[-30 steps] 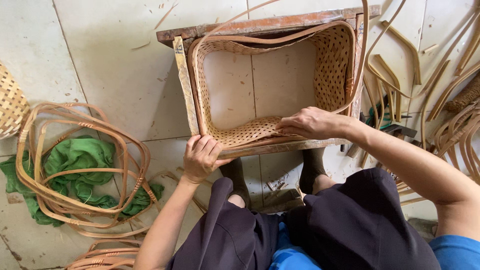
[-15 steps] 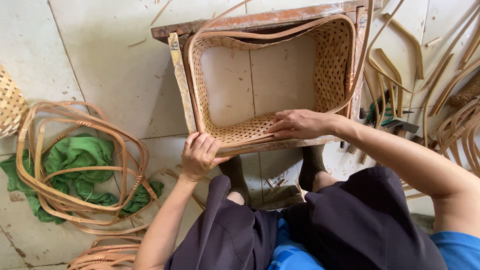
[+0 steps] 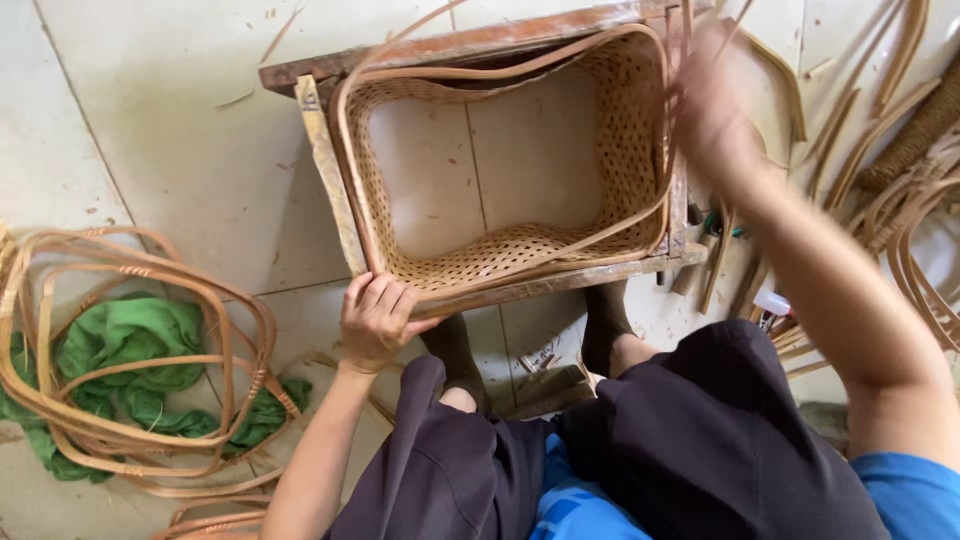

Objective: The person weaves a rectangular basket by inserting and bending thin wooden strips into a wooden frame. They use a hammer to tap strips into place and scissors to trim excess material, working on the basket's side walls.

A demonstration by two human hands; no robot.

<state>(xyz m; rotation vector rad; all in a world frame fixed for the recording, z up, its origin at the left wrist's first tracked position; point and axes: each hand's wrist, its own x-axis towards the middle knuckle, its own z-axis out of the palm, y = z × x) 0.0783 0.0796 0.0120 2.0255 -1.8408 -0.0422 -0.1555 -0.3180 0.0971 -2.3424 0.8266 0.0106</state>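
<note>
Seen from above, at the centre toward 12 o'clock: a half-woven, open-bottomed rectangular basket of tan cane lattice (image 3: 520, 255) seated inside a worn reddish-brown wooden frame (image 3: 450, 45), both resting on a pale tiled floor (image 3: 160, 120) that shows through the unwoven middle. Left hand (image 3: 375, 322) at 7 o'clock of the basket, fingers curled and pressed together over the near-left corner, gripping the frame edge and basket rim there. Right hand (image 3: 712, 105) raised at 2 o'clock by the far-right corner of the basket, heavily blurred; whether spread or pinching a cane strip cannot be told, nor whether touching the rim. Thin tan cane strips (image 3: 690, 30) rising beside that hand. At 9 o'clock, well apart from the basket: loose coils of tan rattan hoops (image 3: 130, 350) lying over a crumpled green cloth (image 3: 130, 335). At 3 o'clock: a heap of curved rattan lengths (image 3: 910, 190) and a few small tools, too jumbled to identify. At 6 o'clock: knees in dark trousers (image 3: 700, 440), feet in dark socks (image 3: 600, 320) tucked just below the frame's near rail, and a blue shirt hem (image 3: 575, 505).
</note>
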